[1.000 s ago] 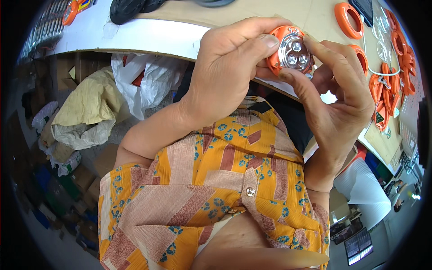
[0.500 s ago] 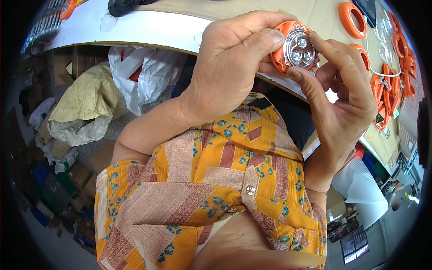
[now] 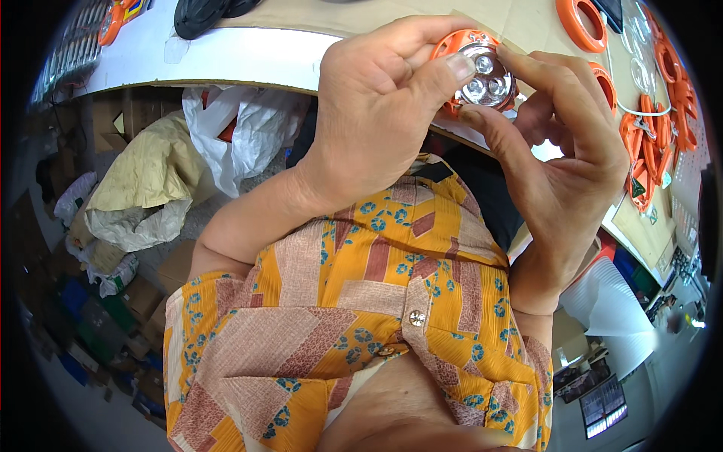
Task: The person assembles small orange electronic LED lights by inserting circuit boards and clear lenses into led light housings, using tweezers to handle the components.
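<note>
Beyond the patterned yellow shirt (image 3: 361,294), the left hand (image 3: 376,109) grips a round orange lamp (image 3: 486,87), thumb over its face; the right hand (image 3: 568,143) spans its rim between thumb and forefinger. The lamp is over the near edge of the counter (image 3: 263,59), where an orange ring (image 3: 565,22) and black parts (image 3: 197,16) lie farther off.

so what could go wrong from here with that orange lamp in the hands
The left hand has its thumb overlapping the shiny lens, so it might smudge it. The right hand seems to grip the orange lamp only at its edge, thumb and forefinger, so that hold could slip. If dropped near the table's front edge, it might miss the tabletop.
</note>
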A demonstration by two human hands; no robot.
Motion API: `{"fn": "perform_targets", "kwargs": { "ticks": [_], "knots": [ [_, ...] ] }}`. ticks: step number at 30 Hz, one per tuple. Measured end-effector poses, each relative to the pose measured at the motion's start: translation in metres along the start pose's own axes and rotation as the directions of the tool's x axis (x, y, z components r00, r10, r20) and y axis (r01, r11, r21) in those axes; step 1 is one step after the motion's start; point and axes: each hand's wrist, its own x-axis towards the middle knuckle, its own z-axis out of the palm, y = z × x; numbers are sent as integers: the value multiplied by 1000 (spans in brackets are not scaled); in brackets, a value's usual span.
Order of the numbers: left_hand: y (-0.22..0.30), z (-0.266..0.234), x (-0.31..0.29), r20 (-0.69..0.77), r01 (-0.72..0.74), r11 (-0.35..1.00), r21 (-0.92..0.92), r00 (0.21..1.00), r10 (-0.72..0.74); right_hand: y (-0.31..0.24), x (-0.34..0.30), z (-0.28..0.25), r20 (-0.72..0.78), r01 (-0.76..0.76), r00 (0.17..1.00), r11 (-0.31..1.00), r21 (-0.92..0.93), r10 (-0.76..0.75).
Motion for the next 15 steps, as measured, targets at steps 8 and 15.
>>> {"fn": "perform_targets", "kwargs": {
  "ticks": [8,15],
  "knots": [
    [3,3,-3,-4,100,984,-147,995,-101,-1,0,4,-36,-37,998,987,154,43],
    [6,3,-3,18,118,990,-79,993,-117,4,-1,1,-38,15,999,970,243,-6]
  ]
}}
